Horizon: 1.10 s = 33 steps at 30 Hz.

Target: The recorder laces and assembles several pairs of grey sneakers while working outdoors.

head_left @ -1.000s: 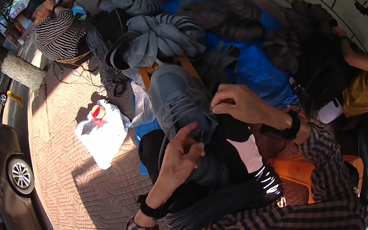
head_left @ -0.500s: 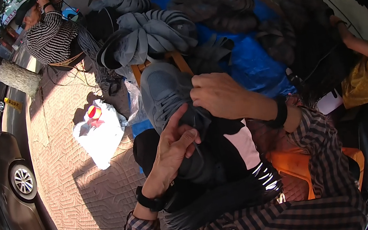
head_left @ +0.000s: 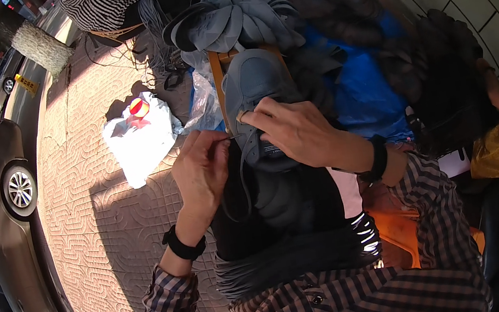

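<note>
While pinched on thin lace (head_left: 241, 176), left hand (head_left: 200, 171); right hand (head_left: 297, 132) clasping grey mesh shoe (head_left: 254, 81).

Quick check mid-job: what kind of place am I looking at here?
Likely an outdoor street stall for shoes: patterned paving, a parked car at the kerb, and rows of shoes on a blue sheet.
</note>
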### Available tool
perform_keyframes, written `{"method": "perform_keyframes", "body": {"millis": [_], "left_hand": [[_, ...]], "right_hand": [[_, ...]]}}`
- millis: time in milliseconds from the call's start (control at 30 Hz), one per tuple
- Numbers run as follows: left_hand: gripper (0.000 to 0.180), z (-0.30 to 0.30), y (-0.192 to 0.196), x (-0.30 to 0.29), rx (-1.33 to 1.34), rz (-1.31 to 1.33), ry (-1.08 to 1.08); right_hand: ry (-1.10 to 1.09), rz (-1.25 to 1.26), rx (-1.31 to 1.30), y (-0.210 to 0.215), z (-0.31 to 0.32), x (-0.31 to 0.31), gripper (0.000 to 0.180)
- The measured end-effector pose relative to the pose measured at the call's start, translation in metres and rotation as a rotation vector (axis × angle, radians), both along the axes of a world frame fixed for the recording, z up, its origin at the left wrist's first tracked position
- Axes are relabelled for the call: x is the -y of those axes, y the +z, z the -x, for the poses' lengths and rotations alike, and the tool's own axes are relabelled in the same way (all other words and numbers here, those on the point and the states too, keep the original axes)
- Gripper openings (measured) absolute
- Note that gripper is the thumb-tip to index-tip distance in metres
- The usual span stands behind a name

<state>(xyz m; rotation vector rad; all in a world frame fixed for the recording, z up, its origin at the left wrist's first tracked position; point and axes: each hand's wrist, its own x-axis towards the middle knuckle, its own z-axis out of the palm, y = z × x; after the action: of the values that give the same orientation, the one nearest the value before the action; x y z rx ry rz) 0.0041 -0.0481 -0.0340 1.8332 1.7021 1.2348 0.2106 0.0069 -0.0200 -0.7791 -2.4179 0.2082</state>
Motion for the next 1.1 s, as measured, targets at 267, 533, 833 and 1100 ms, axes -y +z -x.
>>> {"method": "perform_keyframes", "body": {"millis": [267,533,833,1100], "left_hand": [[0.009,-0.005,0.0,-0.008,-0.346,-0.258,-0.056],[0.014,-0.012,-0.006,-0.026,-0.4,-0.276,-0.115],[0.02,-0.012,0.012,-0.049,-0.807,-0.401,-0.488],[0.028,-0.04,0.005,0.0,-0.572,-0.114,-0.127]], "right_hand": [[-0.115,0.498,-0.206,0.005,0.018,-0.026,0.032],[-0.119,0.459,-0.12,0.004,0.014,-0.028,0.028],[-0.143,0.778,-0.355,0.008,0.008,-0.029,0.027],[-0.399,0.161,-0.055,-0.006,-0.041,0.02,0.032]]}}
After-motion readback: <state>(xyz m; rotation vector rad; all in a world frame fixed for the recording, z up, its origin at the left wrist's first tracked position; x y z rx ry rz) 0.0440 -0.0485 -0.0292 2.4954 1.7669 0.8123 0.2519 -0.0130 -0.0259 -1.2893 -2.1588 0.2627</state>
